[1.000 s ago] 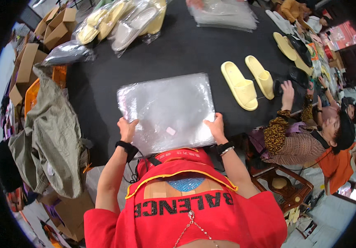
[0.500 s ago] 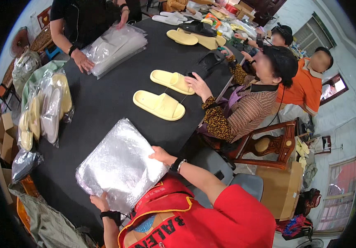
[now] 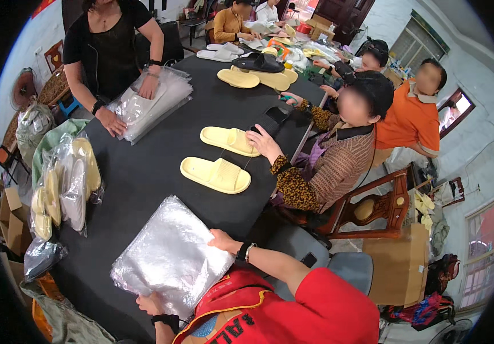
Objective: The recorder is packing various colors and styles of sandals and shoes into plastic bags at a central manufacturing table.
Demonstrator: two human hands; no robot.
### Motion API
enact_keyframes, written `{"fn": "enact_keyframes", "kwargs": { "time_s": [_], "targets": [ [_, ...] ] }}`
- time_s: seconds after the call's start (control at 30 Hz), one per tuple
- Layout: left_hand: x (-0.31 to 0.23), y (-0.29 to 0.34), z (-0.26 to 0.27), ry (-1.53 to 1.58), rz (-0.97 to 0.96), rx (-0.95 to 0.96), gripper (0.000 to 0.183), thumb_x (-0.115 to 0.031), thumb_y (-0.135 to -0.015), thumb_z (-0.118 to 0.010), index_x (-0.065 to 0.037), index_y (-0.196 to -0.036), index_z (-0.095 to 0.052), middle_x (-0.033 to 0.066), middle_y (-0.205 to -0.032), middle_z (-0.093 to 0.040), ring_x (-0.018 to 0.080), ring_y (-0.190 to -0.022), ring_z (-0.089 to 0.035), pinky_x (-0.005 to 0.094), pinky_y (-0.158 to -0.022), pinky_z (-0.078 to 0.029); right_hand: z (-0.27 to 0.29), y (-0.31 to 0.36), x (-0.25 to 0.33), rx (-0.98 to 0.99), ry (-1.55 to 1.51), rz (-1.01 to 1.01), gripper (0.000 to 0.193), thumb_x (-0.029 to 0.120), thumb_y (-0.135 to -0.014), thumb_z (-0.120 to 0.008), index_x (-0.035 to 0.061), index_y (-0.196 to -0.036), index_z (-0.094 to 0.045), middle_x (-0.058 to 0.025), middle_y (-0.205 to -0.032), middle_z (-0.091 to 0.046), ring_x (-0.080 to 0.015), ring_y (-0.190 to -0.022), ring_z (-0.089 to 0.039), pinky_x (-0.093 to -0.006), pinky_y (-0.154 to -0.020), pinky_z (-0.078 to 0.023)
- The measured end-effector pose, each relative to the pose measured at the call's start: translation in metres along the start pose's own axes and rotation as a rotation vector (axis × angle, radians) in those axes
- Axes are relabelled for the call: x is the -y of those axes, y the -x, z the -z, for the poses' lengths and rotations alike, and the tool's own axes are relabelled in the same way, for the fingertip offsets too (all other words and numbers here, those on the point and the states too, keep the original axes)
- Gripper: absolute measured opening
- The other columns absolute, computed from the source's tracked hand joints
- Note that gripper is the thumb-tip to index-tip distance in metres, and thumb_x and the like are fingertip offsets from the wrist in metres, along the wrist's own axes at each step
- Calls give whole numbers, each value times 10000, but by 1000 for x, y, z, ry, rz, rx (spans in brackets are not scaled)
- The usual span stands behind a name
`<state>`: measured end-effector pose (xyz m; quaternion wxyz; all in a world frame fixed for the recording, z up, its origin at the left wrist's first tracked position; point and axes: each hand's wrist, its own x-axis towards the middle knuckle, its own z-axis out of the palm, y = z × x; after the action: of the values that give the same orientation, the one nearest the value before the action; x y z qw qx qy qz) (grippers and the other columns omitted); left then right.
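A stack of clear plastic bags [image 3: 169, 249] lies at the table's near edge, just in front of my body. My left hand [image 3: 151, 304] grips its near left corner, and my right hand [image 3: 223, 241] pinches its right corner. Beyond the bags, a pair of pale yellow slippers [image 3: 215, 175] rests on the black table, apart from my hands. A co-worker's hand [image 3: 263, 143] touches the farther slipper of that pair.
Bagged slippers [image 3: 75, 183] lie along the table's left side. Across the table, another person handles a second pile of clear bags [image 3: 152, 106]. More slippers [image 3: 238, 79] sit at the far end. A wooden chair [image 3: 367, 209] and grey seat [image 3: 347, 272] stand to my right.
The view has tilted up, so the far end shows more. My hands keep their grip on the bags. The person across has moved one hand down onto the far bag pile.
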<state>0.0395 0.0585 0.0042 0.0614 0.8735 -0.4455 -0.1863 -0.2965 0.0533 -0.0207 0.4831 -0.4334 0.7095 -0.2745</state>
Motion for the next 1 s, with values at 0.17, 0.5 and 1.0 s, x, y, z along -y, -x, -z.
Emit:
{"fn": "enact_keyframes", "kwargs": {
  "time_s": [0.17, 0.5, 1.0],
  "targets": [
    [17, -7, -5, -84, 27, -102, 695, -260, -600, -706, 34, -1143, -387, 180, -1093, -416, 330, -1034, -441, 443, -821, -397, -3, 2, -12, 103, -267, 116, 399, 58, -729, -599, -50, -1089, -464, -141, -994, -572, -196, -877, -565, -313, -770, -443],
    [-12, -4, 13, 219, 10, 64, 481, -209, -626, -668, -11, -1003, -445, 222, -890, -601, 375, -868, -586, 435, -759, -467, 5, -1, -11, 133, -597, -44, 314, -46, -712, -586, -3, -1019, -530, -55, -910, -596, -137, -772, -571, -286, -677, -475],
    [-6, -11, -3, 306, 323, 45, 280, -165, -763, -508, -35, -993, -416, 196, -928, -601, 364, -879, -587, 473, -764, -439, 12, 5, -6, 277, -557, -51, 538, -75, -741, -493, -16, -1255, -347, -123, -1184, -465, -238, -1056, -467, -352, -900, -375]
  ]
}}
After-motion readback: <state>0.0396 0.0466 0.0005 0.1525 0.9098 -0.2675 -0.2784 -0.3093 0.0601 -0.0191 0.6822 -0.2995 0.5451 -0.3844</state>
